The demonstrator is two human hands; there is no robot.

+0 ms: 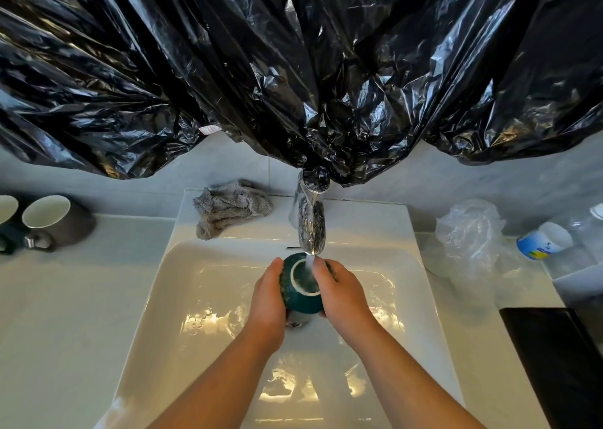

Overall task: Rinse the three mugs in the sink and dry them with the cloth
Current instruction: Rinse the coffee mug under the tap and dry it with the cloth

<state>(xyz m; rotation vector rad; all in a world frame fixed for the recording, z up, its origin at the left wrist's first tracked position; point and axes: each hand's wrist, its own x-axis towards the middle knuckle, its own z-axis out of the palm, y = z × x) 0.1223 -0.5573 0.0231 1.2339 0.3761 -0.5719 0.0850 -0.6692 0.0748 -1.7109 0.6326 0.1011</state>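
Note:
A dark teal mug [301, 301] with a white inside is held over the white sink [182, 298], under running water from the chrome tap [311, 223]. My left hand [269, 301] grips the mug's left side. My right hand [341, 293] grips its right side, with fingers at the rim. A grey mug [60, 221] stands on the counter at the left, and another mug [6, 209] is cut off by the frame edge beside it. A crumpled grey cloth [230, 206] lies on the sink's back left rim.
Black plastic sheeting [293, 69] hangs over the wall above the tap. On the right counter lie a clear plastic bag [473, 232], a white and blue container [541, 241] and a black flat object [561, 356]. Water pools in the basin.

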